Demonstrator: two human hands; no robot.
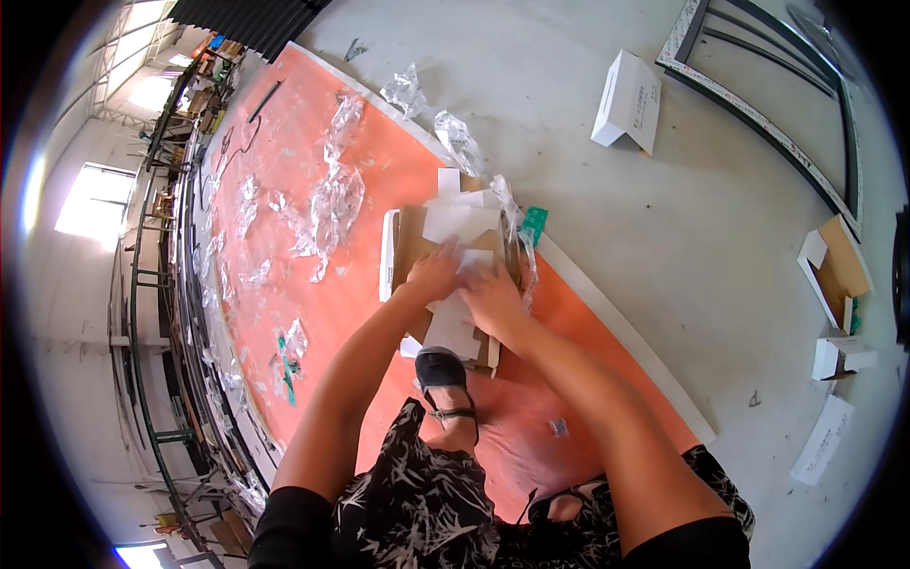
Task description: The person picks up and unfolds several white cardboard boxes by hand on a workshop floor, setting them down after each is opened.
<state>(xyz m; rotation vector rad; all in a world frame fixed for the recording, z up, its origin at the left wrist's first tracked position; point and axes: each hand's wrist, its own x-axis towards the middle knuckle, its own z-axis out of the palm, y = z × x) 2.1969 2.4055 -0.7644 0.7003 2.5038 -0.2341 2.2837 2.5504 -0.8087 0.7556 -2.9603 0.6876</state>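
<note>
Both hands are over a pile of opened cardboard boxes (409,242), white outside and brown inside. My left hand (434,275) is at the pile's middle, its fingers smeared by motion. Close beside it on the right is my right hand (491,299), also blurred at the fingertips. A small pale piece (477,258) shows at the fingers; whether either hand grips it cannot be made out. White flaps (462,225) stretch beyond the hands, and another white panel (452,327) lies below them. My shod foot (442,368) is at the pile's near edge.
Crumpled clear plastic (336,204) is strewn over the orange sheet (379,152). A green card (534,226) lies right of the pile. On the grey floor are a folded white carton (628,102), an open box (837,270) and a dark frame (768,123). Metal racks (142,284) stand left.
</note>
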